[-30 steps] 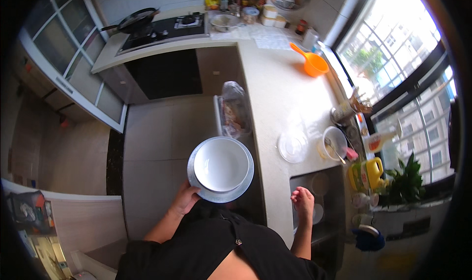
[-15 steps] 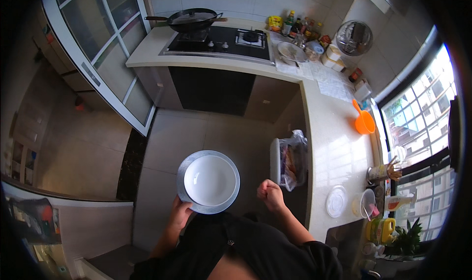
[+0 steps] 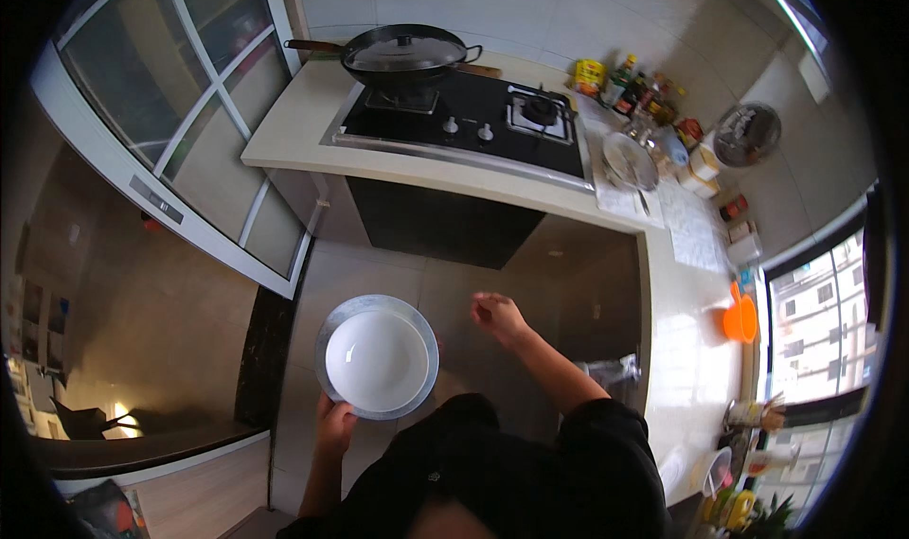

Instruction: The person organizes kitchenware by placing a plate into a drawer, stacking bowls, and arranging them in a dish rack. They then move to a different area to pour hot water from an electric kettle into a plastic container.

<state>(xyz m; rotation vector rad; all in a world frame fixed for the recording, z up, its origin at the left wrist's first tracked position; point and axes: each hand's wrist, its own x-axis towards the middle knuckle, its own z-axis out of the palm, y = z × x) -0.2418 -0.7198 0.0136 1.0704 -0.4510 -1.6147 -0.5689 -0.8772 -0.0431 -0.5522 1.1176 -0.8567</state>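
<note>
Your left hand (image 3: 333, 425) grips the near rim of the stacked white bowl (image 3: 376, 359) and grey plate (image 3: 331, 326), keeping them level, while your right hand (image 3: 497, 317) swings free, loosely curled, holding nothing.

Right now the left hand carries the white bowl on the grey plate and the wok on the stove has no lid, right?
Not quite. The wok on the stove has a lid on, as the head view shows. The left hand does carry the white bowl on the grey plate.

Person is wearing a dark black short-sleeved top; both forearms are showing bare, left hand (image 3: 336, 424) and right hand (image 3: 499, 316) ungloved.
</note>
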